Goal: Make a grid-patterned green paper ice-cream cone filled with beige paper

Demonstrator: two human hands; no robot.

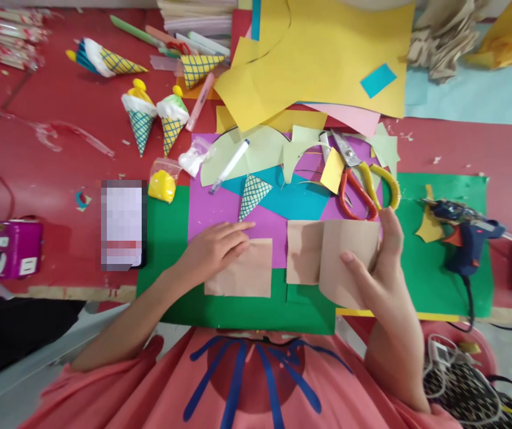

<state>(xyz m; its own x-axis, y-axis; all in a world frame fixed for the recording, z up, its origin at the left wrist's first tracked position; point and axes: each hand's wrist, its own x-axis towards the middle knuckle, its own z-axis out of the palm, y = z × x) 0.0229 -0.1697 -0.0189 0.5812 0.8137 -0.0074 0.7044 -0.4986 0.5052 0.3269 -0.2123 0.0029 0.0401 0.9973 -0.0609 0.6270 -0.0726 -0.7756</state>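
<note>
Pinching a brown paper sheet (339, 282), the right hand (383, 271) sits just beside scissors (349, 154); the left hand (214, 247), loosely open, lies over a brown paper rectangle (246, 277) spanning a purple sheet (211, 205) and a green sheet (247, 316).

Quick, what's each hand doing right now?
Left hand: open, fingers outstretched, over a flat brown sheet.
Right hand: closed, thumb and fingers holding a curved brown sheet.

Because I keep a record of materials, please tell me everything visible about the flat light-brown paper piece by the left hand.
The flat light-brown paper piece looks plain, thin and nearly rectangular, with slightly uneven edges. It lies across the flat purple sheet and flat green sheet. The bare left hand covers its upper left corner.
</note>
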